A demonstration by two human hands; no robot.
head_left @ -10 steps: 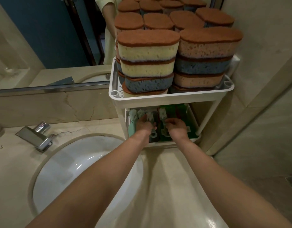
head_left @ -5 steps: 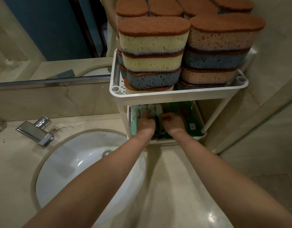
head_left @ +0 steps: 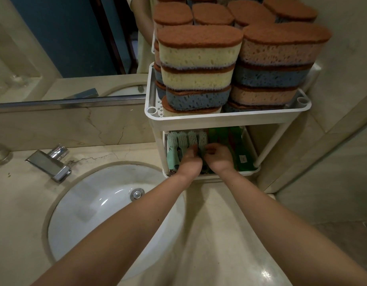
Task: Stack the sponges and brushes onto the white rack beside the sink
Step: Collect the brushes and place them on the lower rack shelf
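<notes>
The white rack [head_left: 219,119] stands on the counter right of the sink. Its top tier holds tall stacks of brown-topped sponges, a yellow and blue stack [head_left: 199,58] on the left and a peach and blue stack [head_left: 275,56] on the right. In the lower tier several mint brushes [head_left: 177,141] lie side by side, white bristle heads at the back. My left hand [head_left: 190,163] is curled on a brush in the middle. My right hand [head_left: 219,158] pinches the neighbouring brush [head_left: 203,139]. The handles under my hands are hidden.
Green packaged items [head_left: 239,147] fill the right half of the lower tier. The oval sink [head_left: 91,213] and chrome tap [head_left: 48,164] lie to the left. A mirror [head_left: 65,38] runs behind, and a tiled wall [head_left: 339,131] closes in the rack's right side.
Both hands have pushed farther into the lower tier. The brush heads now sit in a row at the back. My view has moved closer to the rack.
</notes>
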